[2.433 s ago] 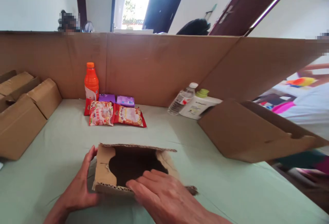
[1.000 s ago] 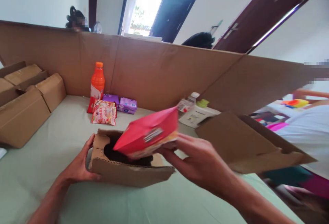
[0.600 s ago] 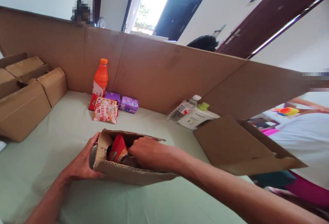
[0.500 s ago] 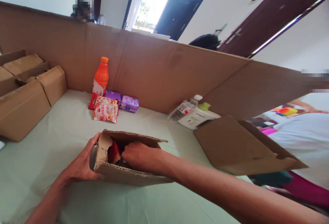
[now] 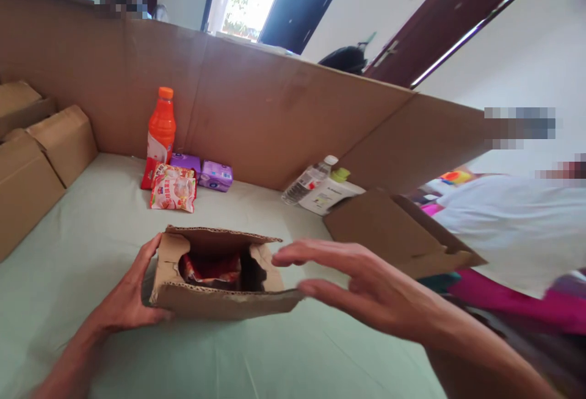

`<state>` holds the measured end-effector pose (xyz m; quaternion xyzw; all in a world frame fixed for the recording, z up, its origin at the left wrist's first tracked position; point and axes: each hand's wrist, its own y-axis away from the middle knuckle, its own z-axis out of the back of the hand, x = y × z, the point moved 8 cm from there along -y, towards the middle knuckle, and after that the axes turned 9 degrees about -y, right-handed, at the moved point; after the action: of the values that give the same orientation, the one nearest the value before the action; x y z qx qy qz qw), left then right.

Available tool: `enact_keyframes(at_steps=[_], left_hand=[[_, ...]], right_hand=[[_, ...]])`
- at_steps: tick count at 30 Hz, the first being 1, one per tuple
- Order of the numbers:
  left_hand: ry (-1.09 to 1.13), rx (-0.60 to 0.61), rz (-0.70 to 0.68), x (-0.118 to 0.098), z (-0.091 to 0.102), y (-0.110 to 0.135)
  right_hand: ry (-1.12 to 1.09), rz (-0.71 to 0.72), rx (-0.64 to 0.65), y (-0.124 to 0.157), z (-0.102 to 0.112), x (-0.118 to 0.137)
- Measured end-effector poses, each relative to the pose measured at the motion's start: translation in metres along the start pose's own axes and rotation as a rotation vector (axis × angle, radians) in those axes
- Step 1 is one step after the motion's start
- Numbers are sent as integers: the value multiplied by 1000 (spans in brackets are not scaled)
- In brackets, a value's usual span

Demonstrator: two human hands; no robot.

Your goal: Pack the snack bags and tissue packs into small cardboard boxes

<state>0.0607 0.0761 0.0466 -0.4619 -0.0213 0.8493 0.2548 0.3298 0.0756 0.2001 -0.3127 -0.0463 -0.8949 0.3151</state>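
An open cardboard box [image 5: 224, 305] stands on the pale green cloth, a red packet [image 5: 214, 268] lying inside it. My left hand [image 5: 122, 299] grips the box's left end, thumb along the near side and fingers along the far side. At the right end, my right hand [image 5: 366, 286] is open and holds nothing, thumb and fingers apart, close to the box's edges. Whether its fingertips touch the cardboard I cannot tell. Beyond the box are a pink snack bag [image 5: 173, 190], an orange bottle [image 5: 162, 123] and two purple packs [image 5: 217, 176].
A tall cardboard wall [image 5: 256, 106] runs along the back. Other cardboard boxes [image 5: 27, 185] stand at the left. At the right are a clear bottle [image 5: 304, 182], a white bottle with a green cap [image 5: 330, 195] and a tilted cardboard box [image 5: 389, 228]. A person [image 5: 517, 228] is beyond it.
My right hand has come up out of the box to its right end and opened, leaving the red packet inside. My left hand keeps its hold. The view has shifted slightly right.
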Motion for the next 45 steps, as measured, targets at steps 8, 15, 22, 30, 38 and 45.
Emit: enact_keyframes(at_steps=[8,15,22,30,38,45], left_hand=[[-137,-407,-142,-60,15,10],[-372,-509,33,-70,22,1],[-452,-514,36,-73,24,-3],[-328,-154,-5,-53,16,-5],[-246,-48,-32,-44,14,-5],[-623,-482,161,-52,61,75]], right_hand=[[22,15,-268,57,-33,-42],[188,110,-405,38,-62,-41],[324,254,-506,22,-45,-30],[271,270,-320,26,-83,-46],[221,279,-496,34,-94,-61],[248,353,-499,-61,-130,-28]])
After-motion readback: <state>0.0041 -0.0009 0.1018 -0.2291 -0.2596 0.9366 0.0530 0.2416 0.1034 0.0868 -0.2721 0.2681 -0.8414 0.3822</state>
